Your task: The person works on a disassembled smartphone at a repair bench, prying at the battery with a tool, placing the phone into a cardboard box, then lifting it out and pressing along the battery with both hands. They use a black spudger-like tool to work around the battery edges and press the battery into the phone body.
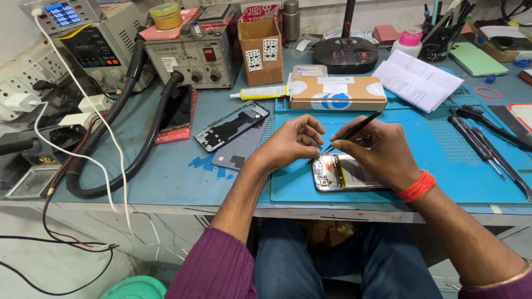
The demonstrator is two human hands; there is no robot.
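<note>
The opened smartphone with exposed gold-and-black internals [343, 173] lay back-off on the blue work mat [443, 160], internals unremoved, left hand [291, 141] loosely curled, right hand [379, 152] pinching black tweezers [353, 132] over it.

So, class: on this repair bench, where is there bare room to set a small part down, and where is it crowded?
Free: the blue mat between the cardboard box and the right hand, and the bare tabletop between the black hose and the grey back cover. Crowded: the tools at right and the back edge.
</note>
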